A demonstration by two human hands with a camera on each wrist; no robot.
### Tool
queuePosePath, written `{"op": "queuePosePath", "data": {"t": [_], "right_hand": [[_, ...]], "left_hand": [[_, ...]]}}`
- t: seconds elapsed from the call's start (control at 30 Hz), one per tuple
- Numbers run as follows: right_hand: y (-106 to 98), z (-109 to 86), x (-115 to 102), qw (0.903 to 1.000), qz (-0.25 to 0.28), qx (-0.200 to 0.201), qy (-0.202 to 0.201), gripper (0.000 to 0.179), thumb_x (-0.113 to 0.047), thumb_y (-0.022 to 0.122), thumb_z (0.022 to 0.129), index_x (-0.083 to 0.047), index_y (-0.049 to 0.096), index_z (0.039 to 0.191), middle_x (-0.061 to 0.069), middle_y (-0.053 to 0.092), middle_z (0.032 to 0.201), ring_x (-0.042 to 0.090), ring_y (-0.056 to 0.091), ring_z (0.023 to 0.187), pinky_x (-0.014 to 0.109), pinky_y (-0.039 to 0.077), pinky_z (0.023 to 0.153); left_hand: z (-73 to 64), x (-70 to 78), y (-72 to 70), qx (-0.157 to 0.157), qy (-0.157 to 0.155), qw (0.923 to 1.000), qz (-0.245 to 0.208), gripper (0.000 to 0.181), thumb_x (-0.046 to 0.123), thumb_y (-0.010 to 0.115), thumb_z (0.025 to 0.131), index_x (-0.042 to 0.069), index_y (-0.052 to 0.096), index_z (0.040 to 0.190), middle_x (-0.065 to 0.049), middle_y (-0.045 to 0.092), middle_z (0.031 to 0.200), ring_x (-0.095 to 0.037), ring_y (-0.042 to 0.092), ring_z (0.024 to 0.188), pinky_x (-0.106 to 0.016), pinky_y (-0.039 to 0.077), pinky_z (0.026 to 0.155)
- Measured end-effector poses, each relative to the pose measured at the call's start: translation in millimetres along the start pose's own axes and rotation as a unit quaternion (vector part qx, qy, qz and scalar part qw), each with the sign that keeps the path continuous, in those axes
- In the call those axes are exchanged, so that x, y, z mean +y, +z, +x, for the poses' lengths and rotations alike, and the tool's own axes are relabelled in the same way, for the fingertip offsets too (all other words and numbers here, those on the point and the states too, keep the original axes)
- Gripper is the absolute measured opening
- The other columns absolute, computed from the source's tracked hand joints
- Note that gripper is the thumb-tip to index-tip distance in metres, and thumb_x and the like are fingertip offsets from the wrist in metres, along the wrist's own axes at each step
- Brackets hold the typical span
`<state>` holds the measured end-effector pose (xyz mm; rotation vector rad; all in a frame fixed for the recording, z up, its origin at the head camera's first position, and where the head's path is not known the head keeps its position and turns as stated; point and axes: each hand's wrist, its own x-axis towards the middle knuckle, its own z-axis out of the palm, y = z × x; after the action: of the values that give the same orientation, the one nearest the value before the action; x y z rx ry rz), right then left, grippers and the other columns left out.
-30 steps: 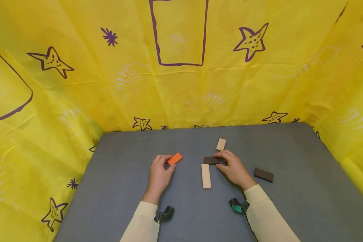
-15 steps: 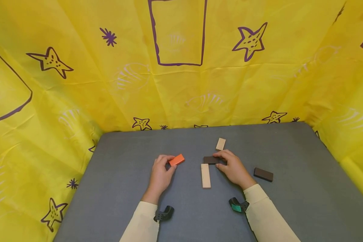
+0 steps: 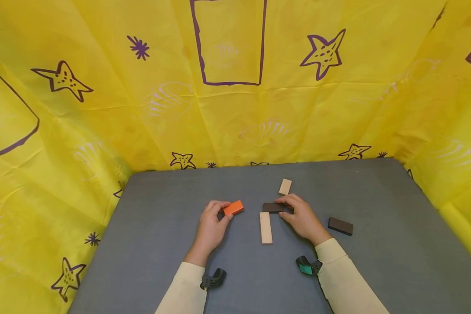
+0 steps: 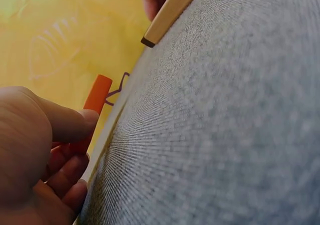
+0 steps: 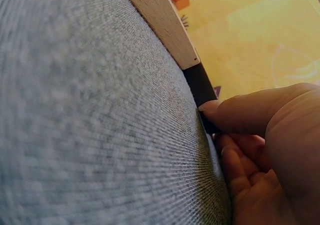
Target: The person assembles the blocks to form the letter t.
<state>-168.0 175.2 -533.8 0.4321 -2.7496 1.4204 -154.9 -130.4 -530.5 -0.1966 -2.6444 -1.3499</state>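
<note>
Between thumb and fingers my left hand pinches an orange block; the left wrist view shows this orange block from the side. My right hand grips the right end of a dark brown block lying flat on the table. Just below that brown block, a pale wooden block lies lengthwise, its far end at the brown block's left part. In the right wrist view the pale block meets the dark block, and the thumb presses on the dark one.
A second pale block lies beyond the right fingertips. Another dark brown block rests right of the right hand. The grey cloth-covered table is bounded by a yellow patterned curtain at back and sides.
My left hand has moved a little to the right with the orange block, which has turned slightly more level. The right hand and the other blocks stay in place.
</note>
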Motion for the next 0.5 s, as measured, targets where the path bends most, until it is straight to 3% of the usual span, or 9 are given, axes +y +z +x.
{"op": "queuePosePath", "data": {"t": [0.13, 0.5], "right_hand": [[0, 0.2, 0, 1.0000, 0.000, 0.000, 0.000, 0.035, 0.001, 0.077, 0.101, -0.006, 0.074, 0.135, 0.010, 0.066, 0.135, 0.036, 0.060, 0.130, 0.059, 0.045, 0.110], [0, -0.8, -1, 1.0000, 0.005, 0.002, 0.003, 0.035, 0.003, 0.076, 0.100, -0.006, 0.075, 0.134, 0.010, 0.067, 0.134, 0.036, 0.061, 0.128, 0.058, 0.046, 0.108]], "left_hand": [[1.0, 4.1, 1.0, -0.006, -0.001, 1.0000, 0.000, 0.032, 0.007, 0.085, 0.097, 0.007, 0.078, 0.128, -0.002, 0.067, 0.123, -0.027, 0.062, 0.120, -0.050, 0.049, 0.102], [9.9, 12.9, 15.8, -0.041, 0.043, 0.9979, 0.025, 0.030, 0.004, 0.084, 0.097, 0.006, 0.078, 0.126, -0.004, 0.068, 0.120, -0.029, 0.063, 0.119, -0.050, 0.049, 0.102]]}}
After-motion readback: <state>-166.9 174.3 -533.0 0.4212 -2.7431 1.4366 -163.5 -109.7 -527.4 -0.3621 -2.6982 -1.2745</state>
